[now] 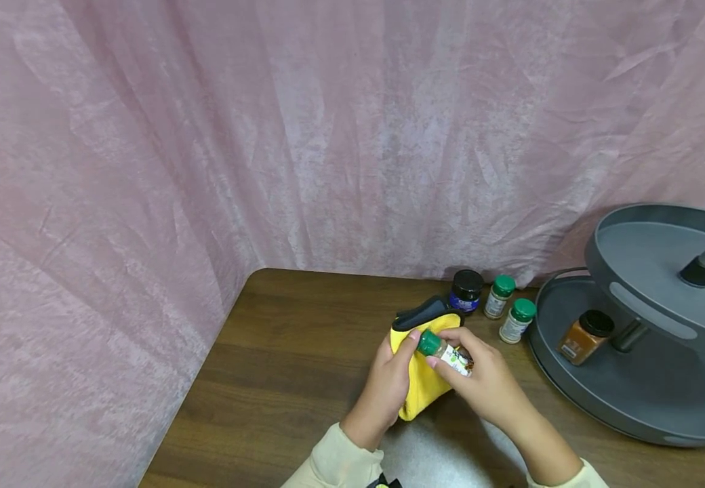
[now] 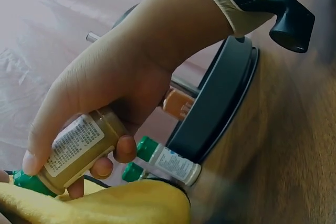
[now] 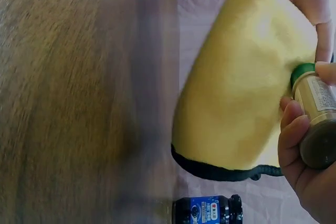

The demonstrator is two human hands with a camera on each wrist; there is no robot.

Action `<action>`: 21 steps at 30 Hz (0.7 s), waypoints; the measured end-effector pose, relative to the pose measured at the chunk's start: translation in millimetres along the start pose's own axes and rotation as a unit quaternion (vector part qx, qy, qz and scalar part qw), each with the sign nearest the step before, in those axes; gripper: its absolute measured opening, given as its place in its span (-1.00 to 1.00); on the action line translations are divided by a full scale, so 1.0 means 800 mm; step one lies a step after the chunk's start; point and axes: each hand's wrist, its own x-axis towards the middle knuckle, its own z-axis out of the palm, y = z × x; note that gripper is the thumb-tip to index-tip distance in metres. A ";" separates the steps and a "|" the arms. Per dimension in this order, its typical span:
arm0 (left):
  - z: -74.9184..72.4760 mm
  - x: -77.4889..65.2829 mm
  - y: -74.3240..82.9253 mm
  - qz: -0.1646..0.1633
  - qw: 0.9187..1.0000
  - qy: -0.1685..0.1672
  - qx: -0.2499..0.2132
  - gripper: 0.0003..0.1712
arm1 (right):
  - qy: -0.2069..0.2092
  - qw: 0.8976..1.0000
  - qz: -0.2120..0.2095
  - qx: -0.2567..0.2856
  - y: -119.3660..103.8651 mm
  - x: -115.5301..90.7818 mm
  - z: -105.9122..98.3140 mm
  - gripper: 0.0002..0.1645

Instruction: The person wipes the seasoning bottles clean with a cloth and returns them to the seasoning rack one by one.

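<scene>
A small spice jar with a green cap (image 1: 455, 360) is tilted between the two hands. My right hand (image 1: 488, 383) grips its body, thumb on one side and fingers curled round the other, as the left wrist view shows closely on the jar (image 2: 79, 148). My left hand (image 1: 388, 381) holds a yellow cloth with a dark edge (image 1: 421, 393), its thumb at the green cap. In the right wrist view the cloth (image 3: 236, 87) hangs down and hides part of the left hand.
Behind the cloth stand a dark jar with a blue label (image 1: 466, 291) and two green-capped jars (image 1: 499, 297). A grey two-tier round stand (image 1: 627, 413) is at the right, an orange-brown jar with a black lid (image 1: 583, 339) on its lower tier. Pink curtain (image 1: 352, 149) backs the wooden table (image 1: 279, 366).
</scene>
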 end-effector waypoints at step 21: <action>0.002 -0.003 0.002 0.107 0.975 0.032 0.194 -0.56 | 0.016 0.998 0.039 -0.041 0.005 0.004 0.001 -0.60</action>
